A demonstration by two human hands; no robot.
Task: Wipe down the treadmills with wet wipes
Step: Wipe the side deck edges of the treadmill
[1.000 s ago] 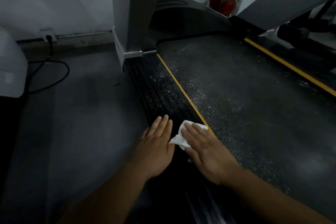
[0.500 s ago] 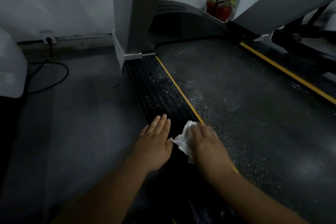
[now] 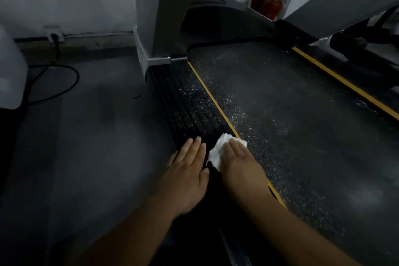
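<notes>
A black cable loops over the grey floor from a wall socket at far left. The left hand lies palm down with fingers straight on the treadmill's ribbed side rail and grips nothing. Just beside it, the white wet wipe lies bunched on the rail, against the yellow stripe. The right hand presses flat on the wipe, fingers extended rather than curled around it. The speckled belt extends to the right. 2 red fire extinguishers stand against the far wall.
</notes>
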